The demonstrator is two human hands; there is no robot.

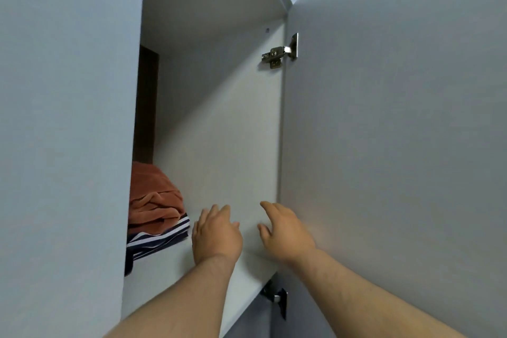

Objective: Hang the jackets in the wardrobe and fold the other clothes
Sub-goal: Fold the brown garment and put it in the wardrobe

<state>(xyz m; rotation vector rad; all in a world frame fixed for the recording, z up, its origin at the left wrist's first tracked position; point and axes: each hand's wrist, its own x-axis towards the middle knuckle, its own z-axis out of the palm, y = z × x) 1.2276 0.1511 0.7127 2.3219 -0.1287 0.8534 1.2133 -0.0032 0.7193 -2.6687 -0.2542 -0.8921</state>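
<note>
Both forearms reach up over the wardrobe shelf (170, 263). The left hand (216, 233) and right hand (285, 233) hover palm-down, fingers relaxed, holding nothing. At the left hand's 9 o'clock, a folded orange garment (153, 200) lies on a striped garment (159, 239).

Flat, dim, bluish light washes the pale wardrobe door (397, 145) evenly. The recess above the shelf (170, 261) sinks into shadow toward its back left (nearly brown-black there). Faint shadows sit beneath the left hand (216, 236) and right hand (286, 233); their fingertips (266, 205) look softly blurred, and straight edges lean from wide-angle distortion.
</note>
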